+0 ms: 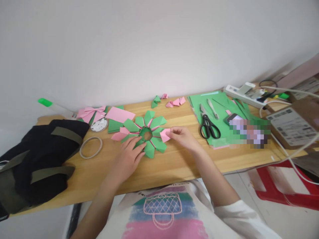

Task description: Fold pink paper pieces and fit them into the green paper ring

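Observation:
A ring of folded green paper petals (159,144) with pink paper between them lies flat on the table. My left hand (127,158) rests on its near left side, fingers spread over the green paper and partly covering it. At the ring's right side, my right hand (183,136) pinches a small folded pink paper piece (164,135) between thumb and fingertips. That piece touches or overlaps a green petal; I cannot tell whether it is tucked in. Another pink piece (120,133) sits at the ring's left edge.
Behind lie pink paper sheets (121,114), a pink paper bow (92,114) and small folded pieces (176,102). Tape (91,147) and a black bag (42,159) are left. To the right are scissors (208,126), a cutter (212,109), green sheets (199,99), a phone (235,121) and a power strip (245,94).

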Demonstrator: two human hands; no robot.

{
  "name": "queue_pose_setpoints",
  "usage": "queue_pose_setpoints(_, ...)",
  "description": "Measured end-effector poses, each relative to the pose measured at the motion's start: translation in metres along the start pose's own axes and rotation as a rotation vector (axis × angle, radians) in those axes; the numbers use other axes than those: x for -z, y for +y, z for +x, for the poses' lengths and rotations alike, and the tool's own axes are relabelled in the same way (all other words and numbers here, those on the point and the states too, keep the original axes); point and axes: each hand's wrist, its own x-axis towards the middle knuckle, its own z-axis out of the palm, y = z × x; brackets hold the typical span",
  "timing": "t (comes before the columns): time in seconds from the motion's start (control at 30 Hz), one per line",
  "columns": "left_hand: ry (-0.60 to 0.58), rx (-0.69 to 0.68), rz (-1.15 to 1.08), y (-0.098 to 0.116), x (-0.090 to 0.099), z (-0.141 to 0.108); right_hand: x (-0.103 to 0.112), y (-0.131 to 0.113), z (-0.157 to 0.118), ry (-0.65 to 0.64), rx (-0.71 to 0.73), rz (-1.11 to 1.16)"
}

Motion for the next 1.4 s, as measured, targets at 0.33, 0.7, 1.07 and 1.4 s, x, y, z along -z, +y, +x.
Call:
queue_pose_setpoints(0.33, 0.003, -0.013, -0.025, -0.008, -0.007, 0.022, 0.017, 0.002, -0.035, 0.0, -0.094, -0.03)
queue_pose_setpoints(0.7, -0.008, -0.021, -0.177, 0.019, 0.022, 0.046, 0.013, 0.002, -0.063, 0.182, -0.059, 0.036)
queue_pose_setpoints(1.07, -0.142, 0.079, -0.49, 0.082, 0.005, 0.056, -0.005, -0.003, -0.075, 0.256, 0.107, -0.206)
queue_pose_setpoints(1.4, -0.199, 0.069, -0.506, 0.082, 0.001, 0.052, -0.003, 0.005, -0.077, 0.195, 0.067, -0.196)
